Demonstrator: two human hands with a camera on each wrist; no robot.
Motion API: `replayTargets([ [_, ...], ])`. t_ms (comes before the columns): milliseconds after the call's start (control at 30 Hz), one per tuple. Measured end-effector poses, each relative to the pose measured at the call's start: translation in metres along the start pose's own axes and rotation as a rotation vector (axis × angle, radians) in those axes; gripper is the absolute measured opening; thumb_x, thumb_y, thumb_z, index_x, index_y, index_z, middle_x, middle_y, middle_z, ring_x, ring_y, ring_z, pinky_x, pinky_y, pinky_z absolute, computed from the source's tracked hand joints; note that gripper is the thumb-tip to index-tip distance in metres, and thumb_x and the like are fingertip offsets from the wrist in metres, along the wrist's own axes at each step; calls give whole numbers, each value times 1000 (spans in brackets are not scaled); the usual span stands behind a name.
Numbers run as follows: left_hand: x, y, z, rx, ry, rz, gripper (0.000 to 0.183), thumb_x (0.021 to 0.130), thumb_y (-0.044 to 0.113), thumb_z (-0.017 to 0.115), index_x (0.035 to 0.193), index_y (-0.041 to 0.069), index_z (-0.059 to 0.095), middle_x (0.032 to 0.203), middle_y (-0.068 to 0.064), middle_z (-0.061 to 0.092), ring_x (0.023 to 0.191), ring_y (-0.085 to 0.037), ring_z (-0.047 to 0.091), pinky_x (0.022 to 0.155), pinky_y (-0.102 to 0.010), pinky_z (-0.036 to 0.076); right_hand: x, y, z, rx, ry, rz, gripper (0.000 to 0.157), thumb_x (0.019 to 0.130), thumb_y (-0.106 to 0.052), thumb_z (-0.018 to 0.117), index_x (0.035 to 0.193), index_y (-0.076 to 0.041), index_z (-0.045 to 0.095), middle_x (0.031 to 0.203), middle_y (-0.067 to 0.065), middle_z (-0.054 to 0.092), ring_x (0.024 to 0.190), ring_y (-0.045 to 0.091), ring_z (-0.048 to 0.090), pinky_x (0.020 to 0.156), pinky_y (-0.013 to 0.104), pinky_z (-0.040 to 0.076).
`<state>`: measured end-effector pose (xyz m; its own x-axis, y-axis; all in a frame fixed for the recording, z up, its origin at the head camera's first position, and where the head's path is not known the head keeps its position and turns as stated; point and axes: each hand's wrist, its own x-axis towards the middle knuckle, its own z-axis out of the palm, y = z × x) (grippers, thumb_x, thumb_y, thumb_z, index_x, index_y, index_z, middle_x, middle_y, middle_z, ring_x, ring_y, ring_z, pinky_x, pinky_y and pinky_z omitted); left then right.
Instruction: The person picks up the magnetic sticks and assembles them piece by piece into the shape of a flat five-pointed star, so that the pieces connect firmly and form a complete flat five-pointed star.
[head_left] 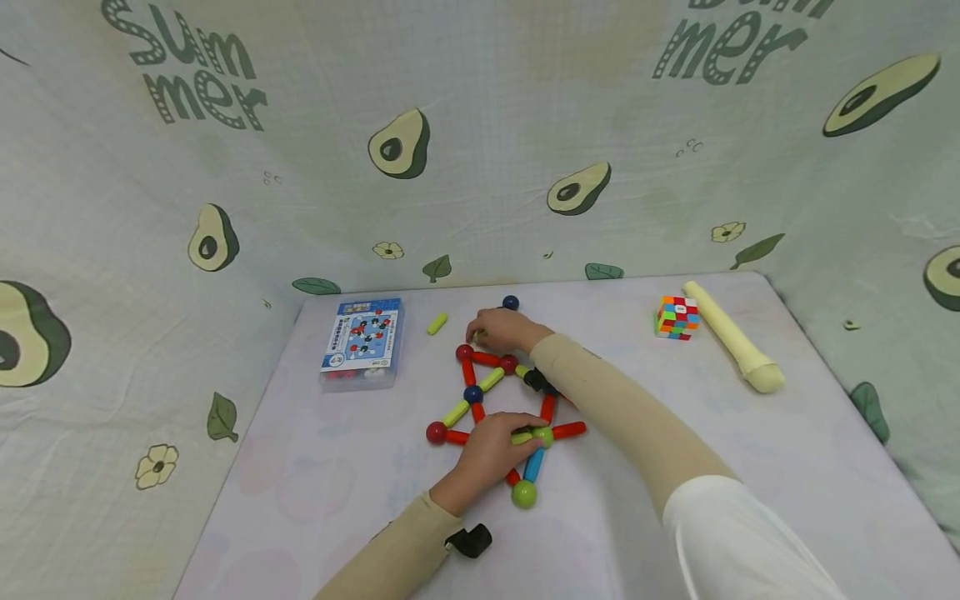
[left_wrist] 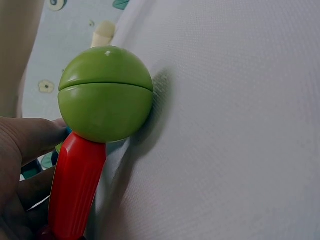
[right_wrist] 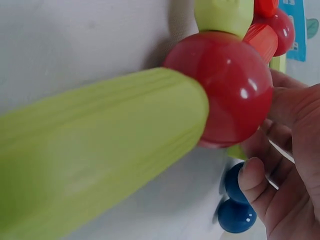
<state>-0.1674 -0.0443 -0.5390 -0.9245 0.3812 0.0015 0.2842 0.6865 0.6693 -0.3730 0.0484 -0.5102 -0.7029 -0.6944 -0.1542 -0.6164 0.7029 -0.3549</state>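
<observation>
A magnetic ball-and-stick structure lies on the table, with red balls, a dark blue ball, green balls and red, yellow-green and blue rods. My left hand is at its near side, thumb and fingers around a yellow-green rod by a green ball. A red rod runs beside those fingers in the left wrist view. At the far side, my right hand pinches a small yellow-green rod, mostly hidden by the fingers, close to a red corner ball.
Dark blue balls lie just beyond the right hand. A loose yellow-green rod is left of it, near a clear plastic box with a printed card. Far right are a puzzle cube and a long cream tube.
</observation>
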Motion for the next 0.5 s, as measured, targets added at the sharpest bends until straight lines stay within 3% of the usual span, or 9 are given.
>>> replayTargets([
  [333,-1,2,1,0,-5,-15,30,91,33,78,120,28,76,115,14,72,108,-11,65,87,-25,53,-8,8,-1,15,29,32,31,101,-22,66,132,-22,68,127,3,62,113,19,59,98,34,50],
  [500,-1,2,0,2,-1,-17,29,92,33,78,121,28,76,116,15,72,108,-10,64,87,-24,53,-19,15,-7,111,120,38,29,100,-18,67,129,-18,70,126,5,60,107,21,59,97,37,50],
])
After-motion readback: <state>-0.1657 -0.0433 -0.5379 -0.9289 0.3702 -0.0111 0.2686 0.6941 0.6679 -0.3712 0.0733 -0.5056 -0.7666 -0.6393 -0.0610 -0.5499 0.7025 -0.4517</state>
